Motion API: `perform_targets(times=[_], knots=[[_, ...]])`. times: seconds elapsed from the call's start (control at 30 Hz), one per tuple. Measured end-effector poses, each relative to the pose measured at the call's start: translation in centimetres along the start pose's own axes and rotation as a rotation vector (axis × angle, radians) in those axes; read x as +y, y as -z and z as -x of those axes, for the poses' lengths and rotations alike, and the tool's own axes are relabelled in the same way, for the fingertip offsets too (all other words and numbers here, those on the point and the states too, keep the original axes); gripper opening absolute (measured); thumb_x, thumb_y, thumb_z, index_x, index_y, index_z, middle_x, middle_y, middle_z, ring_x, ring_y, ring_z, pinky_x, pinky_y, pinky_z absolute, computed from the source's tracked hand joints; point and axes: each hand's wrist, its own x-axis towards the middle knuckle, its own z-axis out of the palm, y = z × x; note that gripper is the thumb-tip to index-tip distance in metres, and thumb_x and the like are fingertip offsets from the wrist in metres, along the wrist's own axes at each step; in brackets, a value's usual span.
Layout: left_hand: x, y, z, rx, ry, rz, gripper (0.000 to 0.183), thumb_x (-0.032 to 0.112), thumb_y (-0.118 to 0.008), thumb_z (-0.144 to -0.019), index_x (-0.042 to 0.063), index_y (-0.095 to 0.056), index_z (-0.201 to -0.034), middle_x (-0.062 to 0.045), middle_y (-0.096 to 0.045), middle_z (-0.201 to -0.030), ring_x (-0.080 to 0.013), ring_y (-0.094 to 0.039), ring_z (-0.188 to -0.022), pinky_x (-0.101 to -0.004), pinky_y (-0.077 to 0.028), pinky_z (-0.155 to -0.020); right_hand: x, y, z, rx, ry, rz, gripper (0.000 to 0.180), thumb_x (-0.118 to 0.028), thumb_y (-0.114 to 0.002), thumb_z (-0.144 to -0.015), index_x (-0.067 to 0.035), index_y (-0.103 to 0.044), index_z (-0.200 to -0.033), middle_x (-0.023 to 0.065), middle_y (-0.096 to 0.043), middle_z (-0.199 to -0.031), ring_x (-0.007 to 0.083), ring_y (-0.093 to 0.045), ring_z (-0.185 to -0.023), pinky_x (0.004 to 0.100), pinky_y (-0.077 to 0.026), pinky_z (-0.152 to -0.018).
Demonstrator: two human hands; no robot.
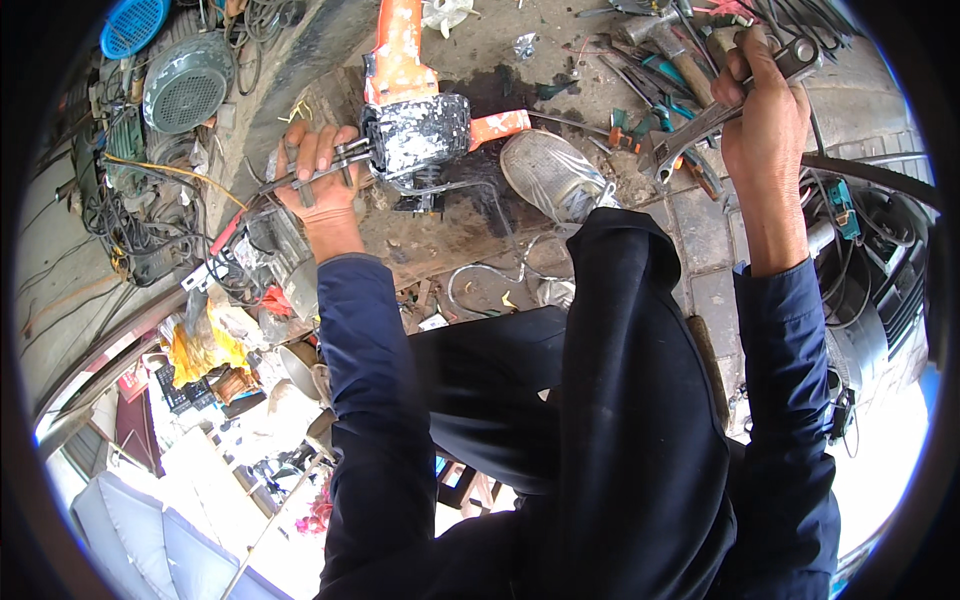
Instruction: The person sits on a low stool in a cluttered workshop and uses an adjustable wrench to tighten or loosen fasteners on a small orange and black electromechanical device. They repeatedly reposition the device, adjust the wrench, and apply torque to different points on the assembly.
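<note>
My left hand [319, 176] is closed around a steel tool with bars and cross pieces [339, 160], whose exact kind I cannot settle. Its right end meets the scuffed black housing of an orange power tool [420, 133]. The power tool lies with its orange body [399, 52] pointing away from me. From its right side an orange handle [499, 126] sticks out, against the toe of my grey shoe [551, 176]. Up at the right, my right hand [769, 127] grips a large steel wrench [694, 135], its jaw end toward the power tool. My fingers hide part of the wrench.
A hammer [667, 49], pliers [701, 176] and other hand tools lie heaped near my right hand. To the left are a grey motor cover [189, 82], a blue plastic basket [135, 26] and tangled cables [150, 232]. A grey cable [487, 268] loops below the power tool.
</note>
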Motion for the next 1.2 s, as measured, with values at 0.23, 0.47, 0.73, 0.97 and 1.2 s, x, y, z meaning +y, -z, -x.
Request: perform_targets(times=[0.23,0.47,0.73,0.97,1.2], knots=[[0.1,0.1,-0.1,-0.039,0.021,0.003,0.018,0.021,-0.046,-0.102,0.009,-0.058,-0.096,0.002,-0.050,-0.055,-0.0171,-0.047,-0.067,-0.0370,-0.037,-0.087,3.4,4.6,-3.0,-0.055,-0.150,-0.299,0.024,-0.015,-0.056,-0.104,-0.009,-0.054,-0.081,-0.0002,-0.048,-0.072,0.0093,-0.038,-0.055,0.0247,-0.035,-0.052],[-0.1,-0.2,-0.3,-0.052,0.025,-0.018,0.018,0.022,-0.047,-0.102,0.009,-0.059,-0.097,0.001,-0.051,-0.056,-0.0176,-0.047,-0.067,-0.0370,-0.036,-0.087,5.7,8.0,-5.2,-0.139,-0.369,-0.788,0.022,-0.016,-0.056,-0.103,-0.009,-0.055,-0.082,-0.0006,-0.048,-0.071,0.0090,-0.039,-0.054,0.0242,-0.032,-0.050],[-0.2,-0.3,-0.6,-0.067,0.046,-0.020,0.020,0.023,-0.047,-0.103,0.009,-0.059,-0.097,0.001,-0.051,-0.056,-0.0179,-0.047,-0.066,-0.0370,-0.037,-0.085,1.1,0.0,0.1,0.089,0.005,0.083,0.021,-0.015,-0.056,-0.101,-0.010,-0.055,-0.080,-0.0005,-0.049,-0.069,0.0099,-0.042,-0.052,0.0244,-0.032,-0.047],[-0.3,-0.4,-0.6,-0.035,0.029,-0.004,0.019,0.024,-0.048,-0.101,0.009,-0.059,-0.096,0.000,-0.051,-0.054,-0.0185,-0.047,-0.065,-0.0372,-0.037,-0.085,1.5,0.2,0.4,0.045,-0.010,0.073,0.024,-0.020,-0.056,-0.104,-0.009,-0.057,-0.083,0.0001,-0.050,-0.068,0.0105,-0.043,-0.051,0.0253,-0.033,-0.045],[-0.2,-0.3,-0.5,-0.017,0.023,-0.029,0.018,0.023,-0.049,-0.101,0.009,-0.058,-0.096,0.001,-0.050,-0.054,-0.0178,-0.047,-0.065,-0.0369,-0.037,-0.085,3.1,1.5,-0.7,-0.151,0.026,0.121,0.022,-0.025,-0.063,-0.102,-0.003,-0.069,-0.099,0.0047,-0.065,-0.087,0.0136,-0.056,-0.073,0.0296,-0.044,-0.063]])
